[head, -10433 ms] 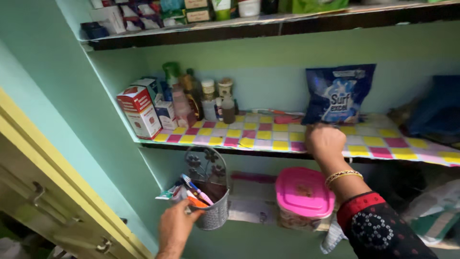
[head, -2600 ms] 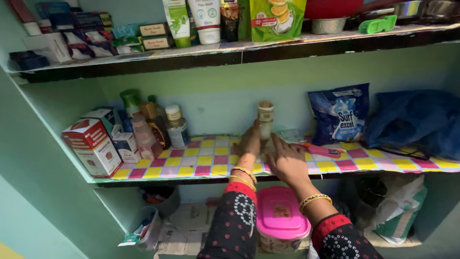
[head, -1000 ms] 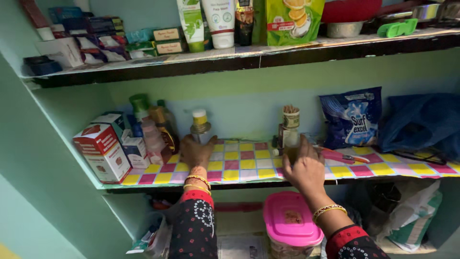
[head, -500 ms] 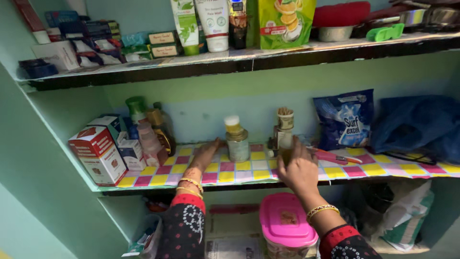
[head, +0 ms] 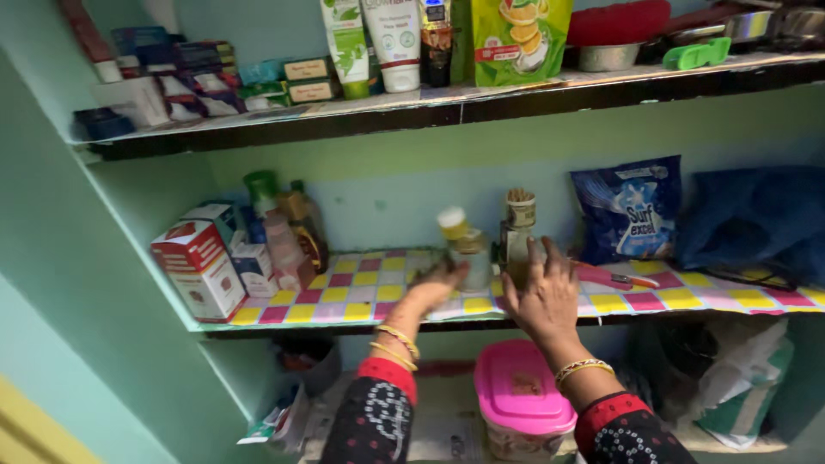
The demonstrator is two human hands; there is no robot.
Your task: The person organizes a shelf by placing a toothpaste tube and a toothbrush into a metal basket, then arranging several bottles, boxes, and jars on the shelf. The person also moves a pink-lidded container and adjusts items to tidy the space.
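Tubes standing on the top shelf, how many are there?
2 for sure: a green and white tube and a white tube beside it, both standing cap-down on the top shelf. The dark item next along could be a third.

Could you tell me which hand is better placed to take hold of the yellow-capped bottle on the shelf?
Probably the left hand: it lies right at the base of the bottle, while the right hand is spread before the jar beside it.

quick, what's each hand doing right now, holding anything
Left hand: blurred at the base of the yellow-capped jar; grip cannot be told.
Right hand: open, fingers spread, holding nothing, in front of the small bottles.
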